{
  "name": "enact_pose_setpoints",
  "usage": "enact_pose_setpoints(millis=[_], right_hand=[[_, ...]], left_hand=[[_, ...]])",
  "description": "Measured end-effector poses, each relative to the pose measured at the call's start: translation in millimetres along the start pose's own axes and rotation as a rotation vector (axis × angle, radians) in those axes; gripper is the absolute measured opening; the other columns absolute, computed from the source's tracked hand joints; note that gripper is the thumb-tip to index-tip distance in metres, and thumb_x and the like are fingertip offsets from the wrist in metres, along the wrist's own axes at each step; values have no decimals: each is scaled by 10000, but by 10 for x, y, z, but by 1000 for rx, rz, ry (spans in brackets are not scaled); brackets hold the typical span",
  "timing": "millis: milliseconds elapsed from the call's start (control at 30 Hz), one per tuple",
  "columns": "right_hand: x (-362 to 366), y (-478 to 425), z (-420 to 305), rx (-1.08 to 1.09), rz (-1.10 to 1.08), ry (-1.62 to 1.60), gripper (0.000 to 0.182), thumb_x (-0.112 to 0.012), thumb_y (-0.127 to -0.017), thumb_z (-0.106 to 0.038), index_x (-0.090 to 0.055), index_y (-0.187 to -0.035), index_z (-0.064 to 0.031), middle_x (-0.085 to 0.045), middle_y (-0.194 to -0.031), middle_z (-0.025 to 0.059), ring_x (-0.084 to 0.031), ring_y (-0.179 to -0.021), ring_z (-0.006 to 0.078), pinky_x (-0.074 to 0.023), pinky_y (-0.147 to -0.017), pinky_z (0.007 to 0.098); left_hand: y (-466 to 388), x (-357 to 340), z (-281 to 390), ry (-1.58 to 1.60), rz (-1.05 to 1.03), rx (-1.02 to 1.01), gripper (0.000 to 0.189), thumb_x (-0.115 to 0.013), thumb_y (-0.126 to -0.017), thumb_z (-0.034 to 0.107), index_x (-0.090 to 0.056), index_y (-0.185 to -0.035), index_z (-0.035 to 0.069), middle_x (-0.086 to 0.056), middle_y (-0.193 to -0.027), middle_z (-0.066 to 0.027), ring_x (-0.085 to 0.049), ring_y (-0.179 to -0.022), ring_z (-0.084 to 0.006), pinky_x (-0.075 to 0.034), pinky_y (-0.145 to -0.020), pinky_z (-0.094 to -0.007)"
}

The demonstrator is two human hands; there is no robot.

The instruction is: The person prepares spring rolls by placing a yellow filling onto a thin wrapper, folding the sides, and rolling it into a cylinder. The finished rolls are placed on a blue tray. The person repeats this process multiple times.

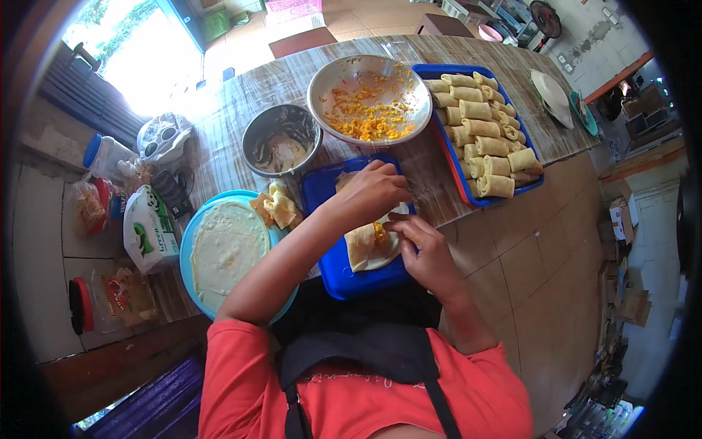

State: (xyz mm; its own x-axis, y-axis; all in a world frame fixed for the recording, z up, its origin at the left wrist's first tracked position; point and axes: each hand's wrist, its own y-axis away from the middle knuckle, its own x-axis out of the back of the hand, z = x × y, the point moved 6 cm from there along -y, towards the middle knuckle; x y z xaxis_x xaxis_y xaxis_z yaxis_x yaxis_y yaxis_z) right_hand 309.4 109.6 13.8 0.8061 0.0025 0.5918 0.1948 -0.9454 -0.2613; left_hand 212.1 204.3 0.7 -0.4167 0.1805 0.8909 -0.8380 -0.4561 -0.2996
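A thin pancake wrapper [359,247] lies partly folded on an upturned blue plastic tray [343,277] before me. Yellow-orange shredded filling [379,235] shows within its fold. My left hand [373,189] reaches over the far end of the wrapper with fingers curled down; its fingertips are partly hidden. On the near right side, my right hand [425,249] has thumb and fingers on the wrapper's edge. Left of the tray, a stack of flat pancake wrappers [230,249] rests on a light-blue round plate [189,263], with torn wrapper pieces [282,208] beside it.
Beyond the tray stand a metal bowl of filling [367,104] and a smaller bowl of pale paste [282,142]. At right, a blue tray [419,71] holds several filled rolls [482,131]. A tissue pack [151,230] and bagged items crowd the left. The table's right edge [463,217] is close.
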Motion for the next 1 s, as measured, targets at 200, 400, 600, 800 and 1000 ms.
enact_pose_setpoints(millis=[200, 400, 600, 800, 1000], right_hand=[[-109, 166, 20, 109, 112, 144, 240, -628, -751, 134, -655, -903, -49, -689, -934, 98, -663, -905, 293, -523, -805, 387], [-205, 270, 111, 11, 153, -9, 233, -757, -751, 18, -656, -935, -83, -639, -953, 86, -635, -963, 308, -492, -856, 407], [35, 303, 133, -16, 351, 219, 251, -778, -801, -123, -656, -1015, -74, -629, -1072, 101, -606, -1023, 314, -477, -883, 421], [-143, 358, 157, -3, 256, 349, 261, -766, -806, -110, -658, -1040, -66, -631, -1072, 105, -614, -995, 311, -490, -862, 426], [-304, 346, -65, 122, 207, 203, 238, -714, -793, 25, -671, -1014, -54, -624, -961, 109, -633, -879, 299, -527, -753, 370]], left_hand=[[-94, -97, 72, -104, -107, -131, 116, -706, -760, 170, -753, -866, 169, -639, -851, 20, -583, -897, -201, -432, -854, -359], [-159, -118, 130, -119, -79, -198, 40, -712, -770, 186, -701, -793, 155, -628, -830, 15, -579, -893, -206, -433, -831, -366], [-74, -31, 92, 4, -126, -176, 79, -704, -802, 174, -660, -853, 132, -624, -866, -9, -574, -900, -224, -436, -824, -376], [93, 150, 19, 6, -18, -189, 126, -748, -780, 150, -646, -853, 139, -611, -876, -2, -560, -888, -234, -435, -826, -384], [422, 257, -151, 80, -4, -80, 92, -735, -785, 131, -653, -823, 148, -605, -844, 3, -575, -889, -229, -443, -835, -390]])
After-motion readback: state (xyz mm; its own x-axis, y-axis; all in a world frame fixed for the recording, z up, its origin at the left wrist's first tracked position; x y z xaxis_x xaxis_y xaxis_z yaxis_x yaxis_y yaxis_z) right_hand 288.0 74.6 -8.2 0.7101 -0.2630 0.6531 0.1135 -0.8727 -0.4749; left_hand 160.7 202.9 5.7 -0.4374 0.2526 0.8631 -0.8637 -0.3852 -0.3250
